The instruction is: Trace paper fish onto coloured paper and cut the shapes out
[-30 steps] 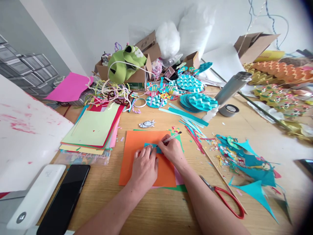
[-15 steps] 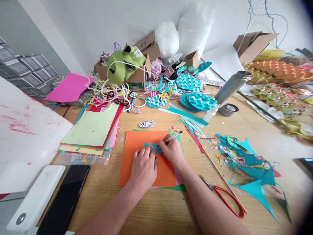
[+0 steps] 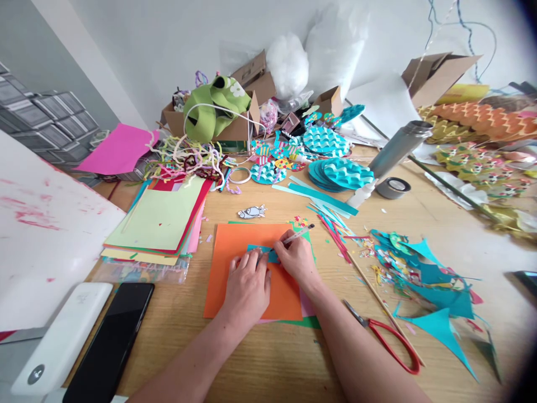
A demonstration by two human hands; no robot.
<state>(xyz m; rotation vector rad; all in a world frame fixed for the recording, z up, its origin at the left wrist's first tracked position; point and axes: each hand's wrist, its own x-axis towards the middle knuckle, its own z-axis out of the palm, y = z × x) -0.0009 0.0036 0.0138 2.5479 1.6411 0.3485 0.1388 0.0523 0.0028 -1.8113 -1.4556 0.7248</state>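
Observation:
My left hand [image 3: 247,285] lies flat, fingers stretched, on an orange paper sheet [image 3: 235,246] in the middle of the wooden table. Its fingertips press on a small teal paper piece [image 3: 259,249]. My right hand [image 3: 296,258] is closed around a pen [image 3: 296,234], whose tip touches the teal piece beside my left fingers. Green and pink sheets stick out under the orange one.
A stack of coloured paper [image 3: 161,221] lies to the left, a black phone [image 3: 111,341] and a white power bank [image 3: 62,336] at the near left. Red-handled scissors [image 3: 388,341] and teal scraps [image 3: 428,285] lie right. A metal flask [image 3: 398,148], teal discs [image 3: 339,173] and boxes stand behind.

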